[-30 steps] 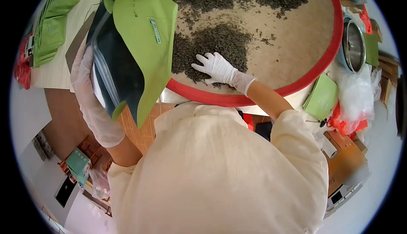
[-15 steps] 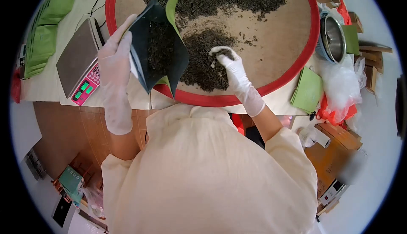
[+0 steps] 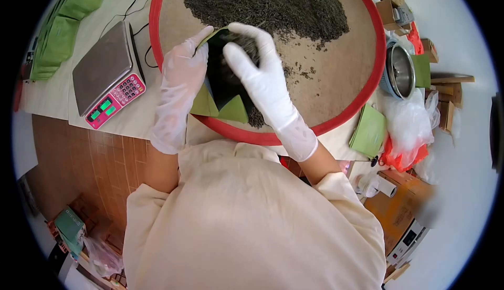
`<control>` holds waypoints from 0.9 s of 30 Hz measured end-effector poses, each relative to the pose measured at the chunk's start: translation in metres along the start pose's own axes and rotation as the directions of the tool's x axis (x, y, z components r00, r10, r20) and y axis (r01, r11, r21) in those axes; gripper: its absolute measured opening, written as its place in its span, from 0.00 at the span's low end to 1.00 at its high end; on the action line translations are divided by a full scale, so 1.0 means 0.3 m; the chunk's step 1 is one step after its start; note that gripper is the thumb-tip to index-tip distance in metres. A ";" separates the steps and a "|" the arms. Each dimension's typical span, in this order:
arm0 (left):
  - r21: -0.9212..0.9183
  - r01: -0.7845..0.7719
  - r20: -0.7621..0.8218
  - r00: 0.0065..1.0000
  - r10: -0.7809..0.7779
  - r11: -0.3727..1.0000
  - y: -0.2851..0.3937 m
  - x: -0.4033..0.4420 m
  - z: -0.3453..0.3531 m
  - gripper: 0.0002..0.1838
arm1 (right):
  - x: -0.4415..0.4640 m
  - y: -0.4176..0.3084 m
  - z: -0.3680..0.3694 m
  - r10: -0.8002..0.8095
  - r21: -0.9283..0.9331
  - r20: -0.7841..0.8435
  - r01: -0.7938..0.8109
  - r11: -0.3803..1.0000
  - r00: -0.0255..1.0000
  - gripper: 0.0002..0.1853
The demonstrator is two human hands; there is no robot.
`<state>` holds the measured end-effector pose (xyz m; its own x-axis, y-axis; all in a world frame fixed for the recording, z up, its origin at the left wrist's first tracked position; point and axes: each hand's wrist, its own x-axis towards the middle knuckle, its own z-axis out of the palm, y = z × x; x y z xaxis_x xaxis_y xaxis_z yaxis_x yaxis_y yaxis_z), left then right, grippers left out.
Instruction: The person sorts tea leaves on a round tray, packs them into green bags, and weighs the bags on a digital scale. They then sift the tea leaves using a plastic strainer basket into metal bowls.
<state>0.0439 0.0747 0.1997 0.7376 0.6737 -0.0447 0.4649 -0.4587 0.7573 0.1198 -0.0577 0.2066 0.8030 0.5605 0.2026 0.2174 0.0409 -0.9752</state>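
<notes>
Pouch (image 3: pixel 219 87): green outside, dark inside, gaping | left hand (image 3: pixel 181 72): clamped on its edge | right hand (image 3: pixel 258 74): fingers apart

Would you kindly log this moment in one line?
left hand: gripping bag; right hand: at bag mouth; dark leaves: heaped on tray; scale: beside tray

The bag (image 3: pixel 216 90) looks matt outside and smooth inside; the leaves (image 3: pixel 268 6) are dull and rough. The scale (image 3: pixel 102 66) pairs a smooth metal plate with a plastic panel, the bowl (image 3: pixel 403 72) is shiny metal, the box (image 3: pixel 386 206) cardboard.
</notes>
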 end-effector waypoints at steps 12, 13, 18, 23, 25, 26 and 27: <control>-0.111 0.057 0.029 0.998 -0.054 0.992 -0.029 0.028 -0.092 0.18 | 0.017 0.083 -0.271 0.274 -0.020 0.016 -0.273 0.962 0.962 0.19; -0.105 0.120 0.043 0.992 -0.116 0.987 -0.033 0.031 -0.111 0.18 | 0.015 0.181 -0.278 0.270 -0.135 -0.097 -0.281 0.950 0.958 0.18; -0.090 0.084 -0.035 0.996 -0.088 0.992 -0.064 0.027 -0.173 0.18 | -0.162 0.809 -0.289 0.215 -0.868 0.198 0.070 0.492 0.956 0.33; -0.287 0.138 -0.073 0.983 -0.166 0.948 -0.093 0.021 -0.178 0.20 | -0.244 0.771 -0.154 0.021 -0.679 0.456 0.332 0.655 0.890 0.26; -0.229 0.189 -0.098 0.972 -0.215 0.955 -0.090 0.026 -0.179 0.19 | -0.331 0.749 -0.110 -0.022 -0.614 0.526 0.397 0.682 0.850 0.23; -0.291 0.210 -0.079 0.967 -0.242 0.933 -0.068 0.021 -0.174 0.19 | -0.378 0.733 -0.103 -0.007 -0.594 0.524 0.371 0.714 0.852 0.22; -0.289 0.209 -0.072 0.968 -0.239 0.934 -0.071 0.025 -0.169 0.19 | -0.398 0.713 -0.101 0.006 -0.570 0.527 0.349 0.744 0.850 0.21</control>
<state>0.0147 0.1189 0.2163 0.5683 0.8035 -0.1771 0.4465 -0.1203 0.8867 0.0873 -0.1409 -0.0235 0.3910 0.9126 0.1195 0.7579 -0.2456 -0.6044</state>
